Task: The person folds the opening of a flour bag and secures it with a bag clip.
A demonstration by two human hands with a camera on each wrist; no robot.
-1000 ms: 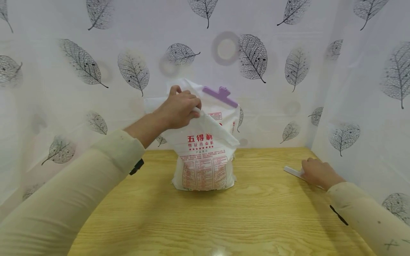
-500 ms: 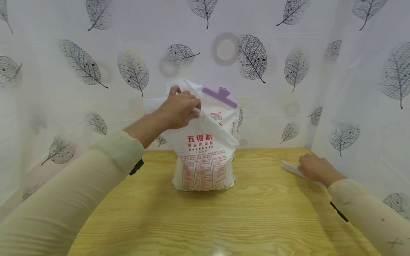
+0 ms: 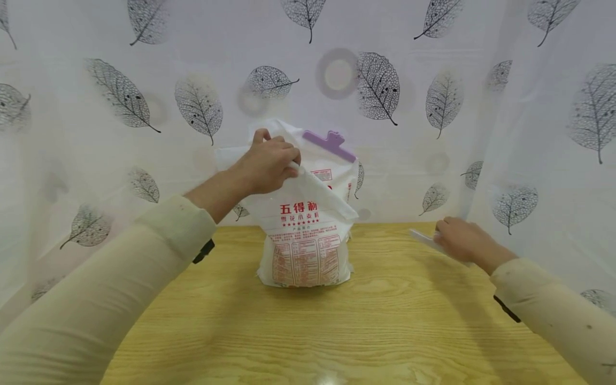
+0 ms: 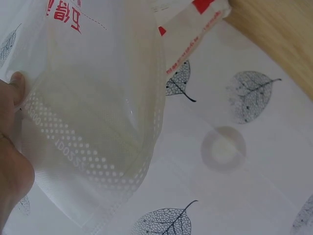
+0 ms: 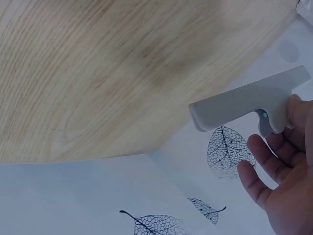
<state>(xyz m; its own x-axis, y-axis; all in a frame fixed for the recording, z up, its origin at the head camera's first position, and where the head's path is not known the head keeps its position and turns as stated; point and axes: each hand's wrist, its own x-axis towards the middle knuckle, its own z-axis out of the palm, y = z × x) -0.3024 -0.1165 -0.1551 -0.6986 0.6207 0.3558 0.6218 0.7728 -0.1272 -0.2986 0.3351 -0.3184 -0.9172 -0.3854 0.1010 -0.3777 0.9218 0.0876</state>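
A white flour bag [image 3: 303, 251] with red print stands upright on the table in the head view. My left hand [image 3: 267, 166] grips its upper edge, folding the plastic over toward the front. The left wrist view has the bag's dotted, see-through end [image 4: 98, 122] spread out beside the thumb. A purple bag clip [image 3: 332, 143] sits across the bag's top right corner. Off to the right, my right hand [image 3: 464, 239] holds a pale grey-white bag clip [image 5: 249, 98] by its handle, above the tabletop. In the right wrist view the clip's long bar points away from the fingers.
The wood-grain table [image 3: 337, 331] runs under both arms. A white curtain [image 3: 192, 32] printed with dark leaves hangs behind it and along the sides. The table's back right corner lies close to my right hand.
My right hand has moved left and slightly up over the table, carrying the pale clip with it. The left hand and the flour bag have stayed in place.
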